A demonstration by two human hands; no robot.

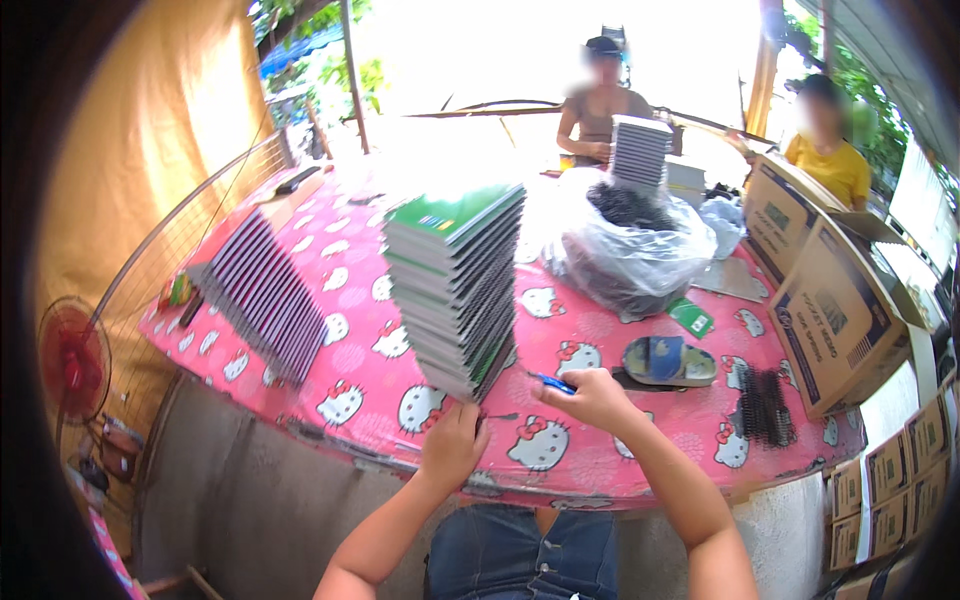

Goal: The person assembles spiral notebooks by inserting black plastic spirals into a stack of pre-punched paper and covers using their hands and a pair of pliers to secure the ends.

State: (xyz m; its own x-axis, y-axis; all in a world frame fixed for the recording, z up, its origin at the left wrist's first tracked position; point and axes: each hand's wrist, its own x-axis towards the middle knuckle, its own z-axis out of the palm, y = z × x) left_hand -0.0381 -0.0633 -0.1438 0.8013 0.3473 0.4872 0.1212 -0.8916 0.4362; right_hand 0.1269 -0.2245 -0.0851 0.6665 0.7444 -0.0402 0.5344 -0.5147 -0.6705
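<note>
A tall, leaning stack of spiral notebooks [455, 290] with a green top cover stands in front of me, its black coils along the right side. My left hand [455, 445] is closed at the stack's lowest near corner, fingers against the bottom notebook. To the right of it, my right hand [597, 402] is wrapped round a small blue-handled tool [556, 384]. The tool's dark tip points left toward the coils, apart from them as far as I can see. Its exact kind does not show clearly.
A second notebook stack [265, 295] leans at the left. Right of my hands lie a blue sandal [670, 360] and loose black coils [765, 405]. Beyond are a plastic bag of coils [640, 250], cardboard boxes [830, 300] and two people. The pink tablecloth [345, 365] covers the table.
</note>
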